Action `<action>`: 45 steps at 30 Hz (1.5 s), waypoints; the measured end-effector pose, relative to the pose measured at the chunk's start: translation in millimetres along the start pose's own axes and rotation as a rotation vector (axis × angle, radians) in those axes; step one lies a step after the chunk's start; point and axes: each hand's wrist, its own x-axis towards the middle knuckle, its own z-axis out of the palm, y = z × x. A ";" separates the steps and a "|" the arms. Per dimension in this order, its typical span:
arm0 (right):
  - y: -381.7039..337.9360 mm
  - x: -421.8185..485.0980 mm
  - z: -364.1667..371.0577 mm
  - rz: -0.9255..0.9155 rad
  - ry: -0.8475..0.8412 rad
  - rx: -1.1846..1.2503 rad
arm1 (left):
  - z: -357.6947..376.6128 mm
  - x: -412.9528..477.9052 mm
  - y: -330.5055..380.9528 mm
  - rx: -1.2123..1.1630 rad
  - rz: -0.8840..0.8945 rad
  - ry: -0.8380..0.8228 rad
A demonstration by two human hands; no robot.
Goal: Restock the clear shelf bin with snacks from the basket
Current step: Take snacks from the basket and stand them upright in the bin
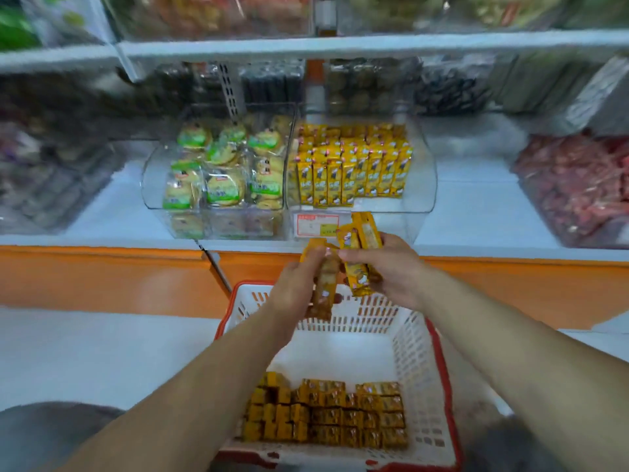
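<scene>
**Two hands, each gripping yellow snack packs above the basket**

Two bare hands meet over the far rim of the white plastic basket with a red rim [422, 356], just below the shelf edge. The left hand [299, 287] is clenched around a few long yellow-wrapped snack packs [325, 287], held roughly upright with their upper ends poking out above the fingers. The right hand [391, 270] grasps a second bunch of the same yellow packs [357, 253], tilted slightly, their tops reaching up in front of the bin's front wall. The two bunches touch or nearly touch where the fingertips meet; motion blur makes the exact count in each hand hard to tell.

In the basket, rows of remaining yellow packs [326, 417] lie packed along the near side, while the far half of the basket floor is bare.

On the white shelf [476, 206] with its orange front edge stands the clear plastic shelf bin [422, 185], right of centre. Upright yellow packs [354, 165] fill its back and middle, leaving a gap at the front. A red-and-white price label [316, 224] sits on the bin's front face. Just beside it to the left, touching, a neighbouring clear bin [153, 185] holds round cakes in green-and-white wrappers [224, 165]. Other bins further along the shelves are too blurred to identify.
</scene>
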 end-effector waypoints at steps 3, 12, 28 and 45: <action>-29.0 -24.5 -0.8 -0.046 -0.054 -0.017 | 1.3 -25.1 28.1 -0.007 0.062 -0.028; -16.2 -39.9 5.8 -0.064 -0.004 -0.017 | -5.2 -62.9 28.8 -0.033 0.104 -0.130; 3.8 -10.8 35.9 -0.053 -0.077 0.085 | -19.2 -38.2 20.5 -0.104 0.087 -0.035; 263.1 153.4 48.1 0.378 -0.057 -0.645 | -152.6 -32.5 -81.5 0.679 -0.206 0.270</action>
